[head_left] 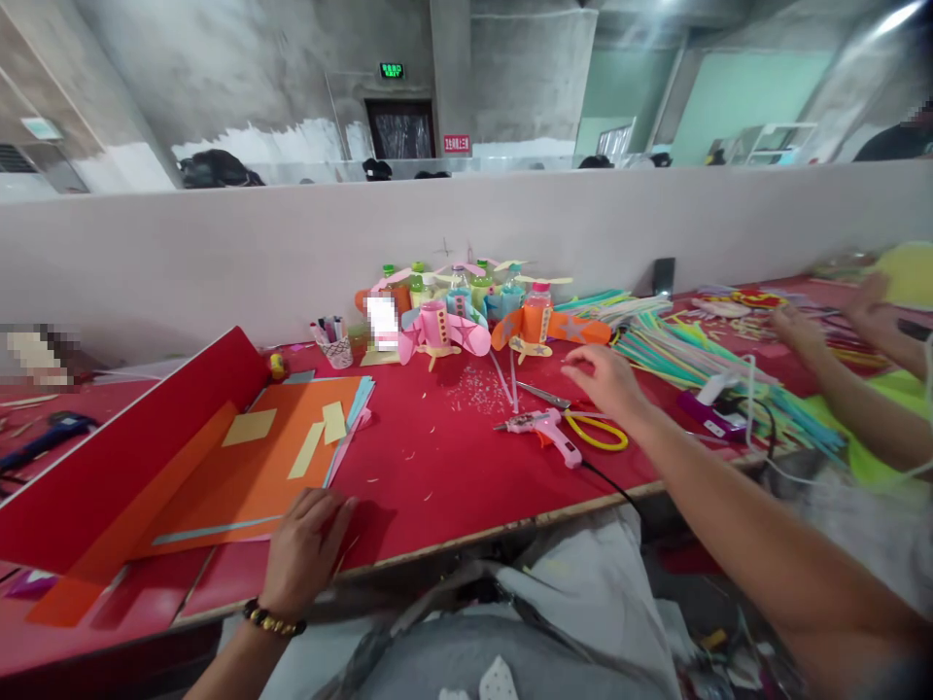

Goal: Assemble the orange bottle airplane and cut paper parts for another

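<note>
My left hand (306, 544) rests at the table's front edge, fingers lying loosely on the red surface, beside a stack of orange card sheets (273, 408). Nothing shows in it. My right hand (612, 384) is over the table on the right, fingers loosely bent and a little apart, holding nothing I can see. Just below it are scissors with yellow handles (602, 442) and a pink glue gun (546, 428). Behind the hand stands an orange bottle airplane (537, 319) with star-marked wings. To its left is a pink bottle airplane (435, 326).
More decorated bottles (458, 282) stand along the white partition (292, 243). Several pipe cleaners (677, 340) spread at right, near a purple power strip (710, 416). A pen cup (335, 345) stands back left; a red board (146, 437) leans over the left side. Another person's hands (802, 335) are at far right.
</note>
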### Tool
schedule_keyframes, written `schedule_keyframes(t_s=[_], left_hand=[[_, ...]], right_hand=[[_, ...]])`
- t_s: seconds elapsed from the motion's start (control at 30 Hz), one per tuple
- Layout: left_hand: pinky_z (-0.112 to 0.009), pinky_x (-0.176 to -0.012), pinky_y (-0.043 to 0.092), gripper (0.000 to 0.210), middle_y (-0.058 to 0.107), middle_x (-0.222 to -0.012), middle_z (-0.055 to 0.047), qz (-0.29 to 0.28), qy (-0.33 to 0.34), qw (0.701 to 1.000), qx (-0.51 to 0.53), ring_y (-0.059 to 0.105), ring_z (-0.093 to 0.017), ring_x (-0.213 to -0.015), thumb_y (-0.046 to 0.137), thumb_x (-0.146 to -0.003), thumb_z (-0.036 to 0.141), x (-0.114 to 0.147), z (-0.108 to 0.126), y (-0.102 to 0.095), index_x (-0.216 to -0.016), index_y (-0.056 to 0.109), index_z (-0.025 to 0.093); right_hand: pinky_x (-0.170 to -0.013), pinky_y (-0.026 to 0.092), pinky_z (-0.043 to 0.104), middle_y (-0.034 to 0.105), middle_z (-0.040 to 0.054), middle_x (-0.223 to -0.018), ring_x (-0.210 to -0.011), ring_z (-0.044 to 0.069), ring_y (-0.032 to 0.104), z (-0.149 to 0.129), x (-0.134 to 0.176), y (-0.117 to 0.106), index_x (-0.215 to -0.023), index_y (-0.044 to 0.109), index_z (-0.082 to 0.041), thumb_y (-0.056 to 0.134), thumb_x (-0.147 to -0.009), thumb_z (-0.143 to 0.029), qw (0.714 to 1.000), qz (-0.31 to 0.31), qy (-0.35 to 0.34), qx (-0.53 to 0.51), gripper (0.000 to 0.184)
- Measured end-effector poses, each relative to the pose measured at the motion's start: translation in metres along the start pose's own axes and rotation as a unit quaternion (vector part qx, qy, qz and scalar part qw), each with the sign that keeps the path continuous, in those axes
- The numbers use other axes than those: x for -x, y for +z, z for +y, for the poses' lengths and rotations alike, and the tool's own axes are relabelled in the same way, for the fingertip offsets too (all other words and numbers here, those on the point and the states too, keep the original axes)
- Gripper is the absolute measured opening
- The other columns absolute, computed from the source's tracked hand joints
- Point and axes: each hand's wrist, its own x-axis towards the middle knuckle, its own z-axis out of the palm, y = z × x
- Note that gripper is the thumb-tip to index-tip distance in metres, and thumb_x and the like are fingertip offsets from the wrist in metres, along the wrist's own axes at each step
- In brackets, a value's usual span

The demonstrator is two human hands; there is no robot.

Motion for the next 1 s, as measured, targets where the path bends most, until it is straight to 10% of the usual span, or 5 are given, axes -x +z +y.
schedule_keyframes(t_s=[0.43,1.0], left_hand=[[-0.03,-0.075,0.043,0.021,0.063,-0.081,-0.005,0.006,-0.02,1.0,0.014,0.055,-0.018,-0.08,0.05,-0.092,0.029,0.0,0.002,-0.002,-0.078,0.061,0.018],[-0.032,-0.077,0.045,0.015,0.065,-0.085,-0.007,0.0,-0.031,0.999,0.014,0.057,-0.02,-0.083,0.054,-0.089,0.028,0.004,-0.004,-0.002,-0.082,0.063,0.019]], right_hand=[[-0.088,0.05,0.043,0.063,0.0087,-0.115,-0.102,0.023,0.061,0.072,-0.137,0.021,-0.113,0.061,-0.015,0.061,-0.088,-0.038,0.95,-0.16,0.124,0.238,0.034],[-0.075,0.045,0.032,0.072,0.0151,-0.092,-0.096,0.03,0.065,0.081,-0.176,0.068,-0.09,0.071,-0.014,0.061,-0.085,-0.038,0.925,-0.215,0.158,0.269,0.026]])
